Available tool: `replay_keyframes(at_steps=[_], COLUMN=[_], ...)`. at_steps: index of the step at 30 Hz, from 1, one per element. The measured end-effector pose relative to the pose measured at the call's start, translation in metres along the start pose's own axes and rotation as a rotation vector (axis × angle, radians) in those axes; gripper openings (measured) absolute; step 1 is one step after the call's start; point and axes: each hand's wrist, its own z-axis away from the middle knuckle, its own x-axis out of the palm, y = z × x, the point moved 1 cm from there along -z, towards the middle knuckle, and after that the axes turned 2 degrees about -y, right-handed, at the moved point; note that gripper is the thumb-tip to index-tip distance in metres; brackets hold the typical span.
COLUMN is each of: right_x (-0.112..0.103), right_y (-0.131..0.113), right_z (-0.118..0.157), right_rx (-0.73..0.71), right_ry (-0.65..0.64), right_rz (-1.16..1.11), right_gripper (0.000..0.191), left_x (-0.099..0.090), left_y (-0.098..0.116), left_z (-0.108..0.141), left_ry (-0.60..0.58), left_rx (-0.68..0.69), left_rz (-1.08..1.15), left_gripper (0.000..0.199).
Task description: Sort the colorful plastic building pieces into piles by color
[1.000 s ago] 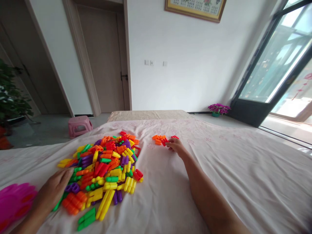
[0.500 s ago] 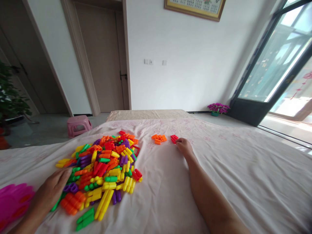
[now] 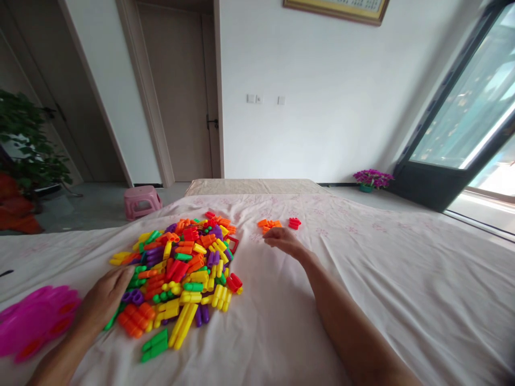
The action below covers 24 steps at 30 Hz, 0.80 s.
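**While the left hand [image 3: 107,294] rests by the heap of plastic blocks [image 3: 181,269], the right hand [image 3: 284,240] is the nearer to the orange blocks [image 3: 269,224]**

Where the flowered cloth [image 3: 382,279] nears its left edge, a scalloped magenta tray [image 3: 34,316] lies beside the left wrist. The left fingers bend down at the heap's left side and seem to touch its green pieces [image 3: 139,272]; whether they grip one, I cannot tell. The heap spreads across the left half of the cloth, with a green block [image 3: 154,346] at its near end.

A strip of cloth divides the heap from the orange blocks, a small group toward the far edge. These lie just beyond the right fingertips, which are loosely bent with nothing showing between them; contact is unclear. The group runs wider sideways than in depth, though each block's axis is too small to read. Slightly right and farther out lie red pieces [image 3: 295,223], apart from the hand. Rumpled cloth stretches on rightward beyond the right forearm [image 3: 354,316].
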Motion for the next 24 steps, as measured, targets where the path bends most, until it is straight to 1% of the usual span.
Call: replay_keyframes(at_steps=[2,3,4,5,7,9,10,13,16,18,19,20,21,24], right_x=[0.023,0.035,0.045,0.055,0.07,0.079,0.081,0.081,0.072,0.061,0.054,0.046,0.038,0.009], right_y=[-0.018,-0.027,-0.035,-0.042,-0.055,-0.063,-0.065,-0.063,-0.054,-0.047,-0.042,-0.038,-0.032,-0.01], right_z=[0.002,0.004,0.007,0.01,0.016,0.02,0.021,0.021,0.016,0.01,0.007,0.004,0.001,-0.003], right_rx=[0.0,0.009,0.008,-0.004,-0.045,-0.07,-0.069,-0.021,0.075,0.12,0.131,0.139,0.15,0.222], right_ry=[-0.309,-0.423,-0.508,-0.561,-0.595,-0.575,-0.564,-0.561,-0.568,-0.527,-0.466,-0.373,-0.254,0.164], right_rz=[-0.09,-0.091,-0.062,-0.01,0.119,0.202,0.206,0.099,-0.081,-0.219,-0.281,-0.333,-0.373,-0.41], right_gripper=[0.029,0.031,0.032,0.033,0.036,0.039,0.039,0.032,0.03,0.032,0.033,0.034,0.034,0.035], left_x=[-0.001,-0.001,-0.001,-0.001,-0.001,-0.001,-0.002,-0.003,-0.003,-0.002,-0.001,0.001,0.002,0.004], left_y=[0.001,0.001,0.001,0.001,0.002,0.003,0.004,0.007,0.006,0.003,0.001,-0.002,-0.004,-0.009], left_z=[0.0,0.0,0.001,0.001,0.001,0.002,0.002,0.002,0.001,0.0,0.0,-0.001,-0.001,-0.002], left_ry=[-0.023,-0.023,-0.022,-0.021,-0.016,-0.01,-0.01,-0.002,0.01,0.005,0.0,-0.003,0.0,0.022], left_rx=[-0.032,-0.043,-0.05,-0.056,-0.062,-0.065,-0.065,-0.056,-0.039,-0.033,-0.033,-0.033,-0.034,-0.034], left_rz=[0.036,0.045,0.054,0.062,0.078,0.088,0.089,0.083,0.07,0.063,0.063,0.067,0.073,0.071], left_gripper=[0.062,0.062,0.062,0.062,0.062,0.063,0.063,0.061,0.055,0.054,0.054,0.055,0.056,0.056])
